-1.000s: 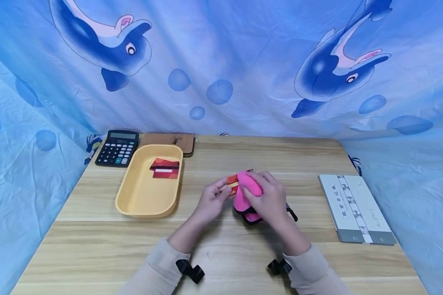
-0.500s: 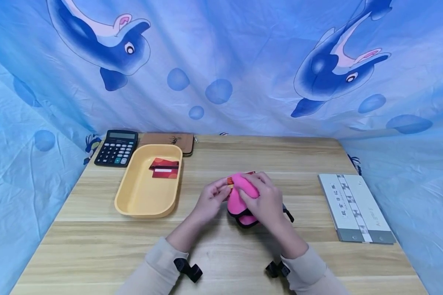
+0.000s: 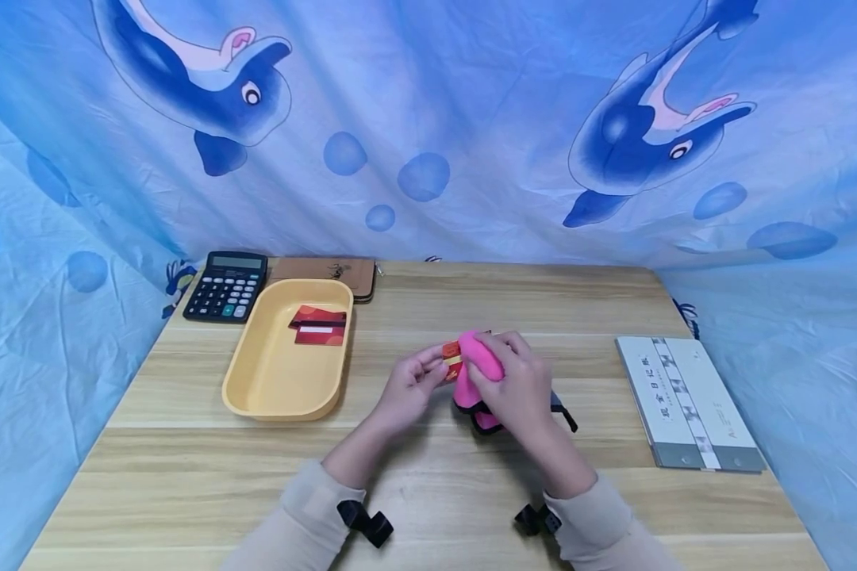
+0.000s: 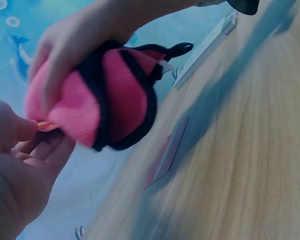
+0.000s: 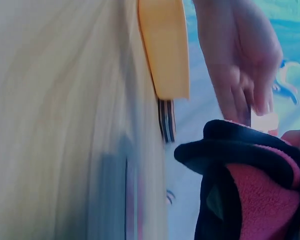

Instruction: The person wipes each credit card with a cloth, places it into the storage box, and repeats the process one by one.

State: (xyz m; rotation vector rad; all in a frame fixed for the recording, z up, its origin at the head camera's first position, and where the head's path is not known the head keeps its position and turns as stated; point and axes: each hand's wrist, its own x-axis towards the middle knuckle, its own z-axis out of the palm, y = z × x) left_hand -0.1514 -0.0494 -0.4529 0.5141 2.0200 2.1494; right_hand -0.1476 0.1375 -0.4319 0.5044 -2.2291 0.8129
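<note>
My left hand (image 3: 409, 388) pinches a red and yellow card (image 3: 453, 361) between thumb and fingers near the table's middle. My right hand (image 3: 516, 386) grips a pink fleecy cloth (image 3: 469, 390) with black edging, folded over the card's right part, which is hidden. In the left wrist view, the pink cloth (image 4: 125, 95) shows a black loop at one corner. Another card (image 4: 167, 152) lies on the table below the hands, mostly hidden in the head view. The right wrist view shows the left hand (image 5: 245, 60) beyond the cloth (image 5: 265, 200), holding the card's edge.
A yellow tray (image 3: 286, 408) with red cards (image 3: 319, 327) in it stands at the left. Behind it are a black calculator (image 3: 226, 287) and a brown wallet (image 3: 357, 274). White notebooks (image 3: 689, 404) lie at the right edge. A blue dolphin curtain (image 3: 471, 95) encloses the table.
The pink cloth and right hand slid left over the card, covering most of it, then came back right, baring more of it. The left hand's hold stayed about the same.
</note>
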